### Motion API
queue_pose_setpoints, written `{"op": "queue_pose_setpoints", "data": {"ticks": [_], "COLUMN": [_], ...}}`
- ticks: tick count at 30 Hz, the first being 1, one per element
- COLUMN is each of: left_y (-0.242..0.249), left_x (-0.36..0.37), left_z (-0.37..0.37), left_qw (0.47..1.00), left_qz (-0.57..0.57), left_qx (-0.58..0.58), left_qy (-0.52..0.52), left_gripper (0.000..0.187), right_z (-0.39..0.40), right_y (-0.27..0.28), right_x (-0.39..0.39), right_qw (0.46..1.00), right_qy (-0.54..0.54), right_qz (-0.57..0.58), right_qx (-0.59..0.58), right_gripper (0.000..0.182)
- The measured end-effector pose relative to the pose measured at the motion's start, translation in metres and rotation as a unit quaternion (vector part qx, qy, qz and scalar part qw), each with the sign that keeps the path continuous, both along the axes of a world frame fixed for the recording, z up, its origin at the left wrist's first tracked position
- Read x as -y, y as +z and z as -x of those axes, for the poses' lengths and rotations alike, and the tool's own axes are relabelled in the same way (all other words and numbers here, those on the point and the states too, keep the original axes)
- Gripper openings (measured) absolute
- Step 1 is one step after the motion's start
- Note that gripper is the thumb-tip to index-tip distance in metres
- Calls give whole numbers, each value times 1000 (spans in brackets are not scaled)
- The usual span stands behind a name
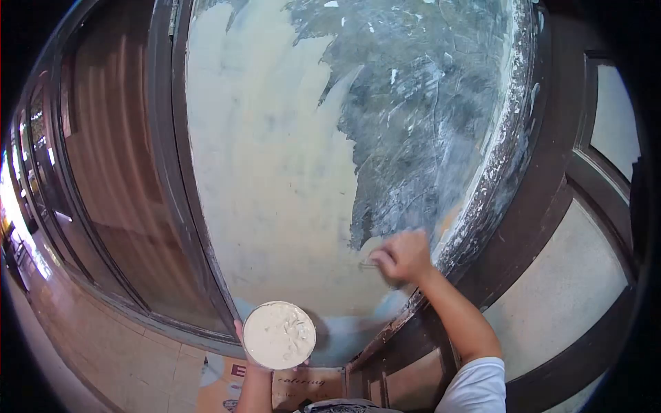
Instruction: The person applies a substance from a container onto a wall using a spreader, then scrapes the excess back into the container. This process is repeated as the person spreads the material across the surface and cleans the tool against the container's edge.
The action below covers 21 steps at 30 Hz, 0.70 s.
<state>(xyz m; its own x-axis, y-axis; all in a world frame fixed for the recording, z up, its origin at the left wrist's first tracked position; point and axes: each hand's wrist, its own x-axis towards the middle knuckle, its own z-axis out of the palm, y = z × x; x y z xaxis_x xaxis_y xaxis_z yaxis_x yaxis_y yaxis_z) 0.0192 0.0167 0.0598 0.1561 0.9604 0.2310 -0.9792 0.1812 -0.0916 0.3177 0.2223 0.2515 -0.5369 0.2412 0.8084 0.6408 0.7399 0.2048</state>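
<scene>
My left hand (pixel 239 332) supports a round tub (pixel 280 335) of thick cream-coloured putty from below and the side, its fingers curled round the wall. The putty's surface is stirred up on the right side. My right hand (pixel 405 256) is closed in a grip against the lower part of the panel (pixel 275 172), near the edge of the cream coat. A putty knife (pixel 372 264) shows only in part under its fingers, smeared by motion. Cream filler covers the panel's left and lower middle. Grey-green, streaked old surface (pixel 420 117) shows at the upper right.
A worn dark frame with flaking white paint (pixel 501 144) borders the panel on the right. Beyond it stands a brown door (pixel 537 227) with pale insets. Dark-framed glass (pixel 113 138) lies to the left. Printed cardboard (pixel 213 382) covers part of the tiled floor (pixel 131 344).
</scene>
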Motion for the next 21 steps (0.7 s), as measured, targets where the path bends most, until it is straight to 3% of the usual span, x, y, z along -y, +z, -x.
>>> {"op": "queue_pose_setpoints", "data": {"ticks": [2,4,6,7,8,10,12,13,15,18,19,20,21], "left_y": [-2,2,5,-2,-14,-21,-17,-13,-4,0,1,-1,2], "left_x": [0,0,0,-2,-5,-5,-4,-3,0,4,3,3,2], "left_z": [-1,1,0,2,6,8,6,4,0,-1,1,2,2], "left_qw": [1000,1000,999,999,1000,997,992,992,999,998,996,996,995], "left_qz": [2,3,11,12,-5,-20,81,80,-45,-23,-78,-78,-88], "left_qx": [11,13,28,29,-23,-75,-93,-94,-20,62,26,27,-19], "left_qy": [1,1,-18,-19,-10,-4,38,38,-14,-22,-44,-44,-50], "left_gripper": [115,115,115,115,114,114,113,113,114,111,110,110,113], "right_z": [1,3,4,1,0,-5,-4,-3,4,6,4,3,5], "right_y": [-31,-18,10,8,2,-18,-30,-26,-9,5,-1,-14,-25], "right_x": [-9,-10,-5,-11,-10,-3,-4,-5,-8,-2,-2,-3,-2], "right_qw": [978,977,998,986,986,986,981,987,996,994,999,999,991], "right_qy": [76,44,-22,-36,-37,34,64,34,-15,-9,-4,-4,28], "right_qz": [-124,-132,-29,-136,-135,-99,-94,-97,-86,-49,-36,-35,-71], "right_qx": [149,161,-49,-92,-91,129,157,127,5,-93,25,26,106], "right_gripper": [28,27,27,27,27,26,26,26,28,29,28,28,28]}}
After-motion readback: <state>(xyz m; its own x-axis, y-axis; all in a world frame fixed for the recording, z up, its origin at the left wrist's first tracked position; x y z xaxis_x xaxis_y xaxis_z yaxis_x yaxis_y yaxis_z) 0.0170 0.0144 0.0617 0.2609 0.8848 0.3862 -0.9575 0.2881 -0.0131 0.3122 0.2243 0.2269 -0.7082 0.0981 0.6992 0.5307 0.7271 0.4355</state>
